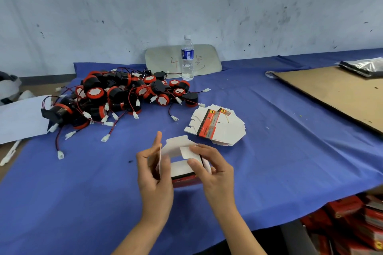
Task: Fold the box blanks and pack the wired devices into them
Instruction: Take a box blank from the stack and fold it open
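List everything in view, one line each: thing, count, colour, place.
wired devices: many, black and red, piled far left on cloth
box blanks: small flat stack, white with red-black band, right of pile
box: one, white and red, half folded, in both hands
water bottle: one, clear, upright by wall
cardboard sheet: one, brown, far right
table cloth: one, blue
left hand: holds box's left flap
right hand: grips box's right side
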Available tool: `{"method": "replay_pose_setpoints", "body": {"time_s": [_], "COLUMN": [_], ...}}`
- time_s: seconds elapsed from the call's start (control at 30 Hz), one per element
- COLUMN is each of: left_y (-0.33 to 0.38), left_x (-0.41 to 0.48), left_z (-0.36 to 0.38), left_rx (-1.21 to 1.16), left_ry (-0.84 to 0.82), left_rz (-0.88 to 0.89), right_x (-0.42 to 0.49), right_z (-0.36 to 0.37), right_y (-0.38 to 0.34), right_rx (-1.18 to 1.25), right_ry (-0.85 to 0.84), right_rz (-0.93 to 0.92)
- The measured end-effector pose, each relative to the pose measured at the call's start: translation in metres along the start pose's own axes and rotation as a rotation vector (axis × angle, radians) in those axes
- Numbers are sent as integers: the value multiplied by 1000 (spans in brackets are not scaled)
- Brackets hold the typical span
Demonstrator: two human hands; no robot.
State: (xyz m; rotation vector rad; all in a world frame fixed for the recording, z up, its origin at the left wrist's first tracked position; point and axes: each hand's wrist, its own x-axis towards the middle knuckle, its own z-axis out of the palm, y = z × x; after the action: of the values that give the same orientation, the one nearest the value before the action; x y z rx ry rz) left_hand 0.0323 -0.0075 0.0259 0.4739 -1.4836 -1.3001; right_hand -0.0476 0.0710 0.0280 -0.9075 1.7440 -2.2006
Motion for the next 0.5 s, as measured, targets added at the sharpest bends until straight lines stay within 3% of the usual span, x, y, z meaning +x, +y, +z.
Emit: {"method": "replay_pose_setpoints", "body": {"time_s": [0.13,0.3,0.5], "left_y": [-2,-4,0], "left_x": [5,18,27], "left_z": [-7,-16,-15], "left_rx": [4,162,127], "left_ry": [-23,-196,-246], "left_rz": [92,230,203], "right_x": [-1,4,13], "right_z": [-2,-4,-9], "right_y": [1,-8,-11], "right_rx": [21,42,239], "right_ry": [-66,-131,-105], "right_rz": [125,105,227]}}
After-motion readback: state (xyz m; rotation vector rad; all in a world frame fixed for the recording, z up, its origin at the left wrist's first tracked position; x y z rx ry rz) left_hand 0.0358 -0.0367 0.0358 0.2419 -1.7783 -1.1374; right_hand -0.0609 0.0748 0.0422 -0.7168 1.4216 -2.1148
